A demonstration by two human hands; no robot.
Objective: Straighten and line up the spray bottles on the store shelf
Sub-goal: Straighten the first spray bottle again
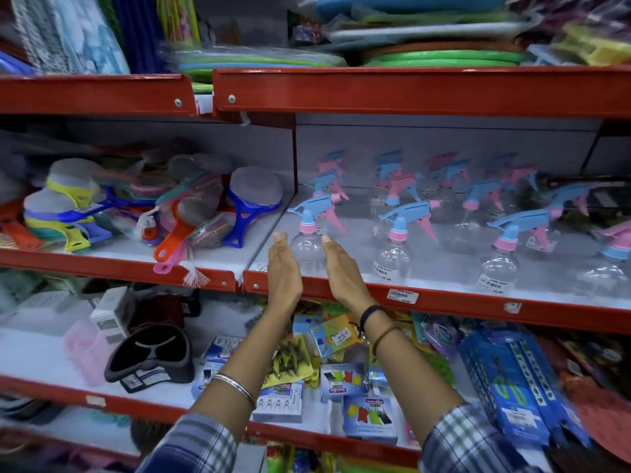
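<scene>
Several clear spray bottles with blue and pink trigger heads stand in rows on the middle shelf [444, 297], which has a red front edge. The front-left spray bottle [309, 245] stands upright near that edge. My left hand [283, 268] is flat and upright just left of it, and my right hand [343, 271] is flat just right of it, palms facing each other. Whether the palms touch the bottle I cannot tell. Both hands hold nothing. A second front spray bottle [396, 250] and a third front spray bottle [502, 261] stand further right.
Left of a shelf divider lies a pile of handled scrub brushes [177, 206]. Below are clothes-peg boxes [370, 418] and blue packets [512, 380]. Above, a red shelf [409, 92] carries stacked mats. A price tag [403, 296] sticks to the shelf front.
</scene>
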